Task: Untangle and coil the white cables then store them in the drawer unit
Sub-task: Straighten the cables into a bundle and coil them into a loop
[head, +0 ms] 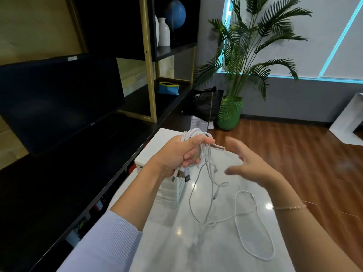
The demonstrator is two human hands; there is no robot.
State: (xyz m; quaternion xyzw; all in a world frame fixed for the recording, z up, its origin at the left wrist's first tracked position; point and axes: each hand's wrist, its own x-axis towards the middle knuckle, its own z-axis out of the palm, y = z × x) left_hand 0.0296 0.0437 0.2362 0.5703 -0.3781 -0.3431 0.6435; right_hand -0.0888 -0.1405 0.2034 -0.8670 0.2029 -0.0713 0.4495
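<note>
My left hand (177,154) grips a bundle of white cables (198,140) above the white table (176,242), with USB plugs (183,174) sticking out below the fist. Thin white strands hang from the bundle and trail in loose loops (253,228) across the tabletop. My right hand (249,163) hovers just right of the bundle, fingers spread and slightly curved, holding nothing; it looks blurred. A small clear-and-white drawer unit (172,191) stands on the table under my left wrist, partly hidden by my forearm.
A white box (155,150) sits at the table's far left end. A black counter with a dark monitor (59,103) runs along the left. A black bag (208,103) and a potted palm (231,112) stand beyond the table on the wooden floor.
</note>
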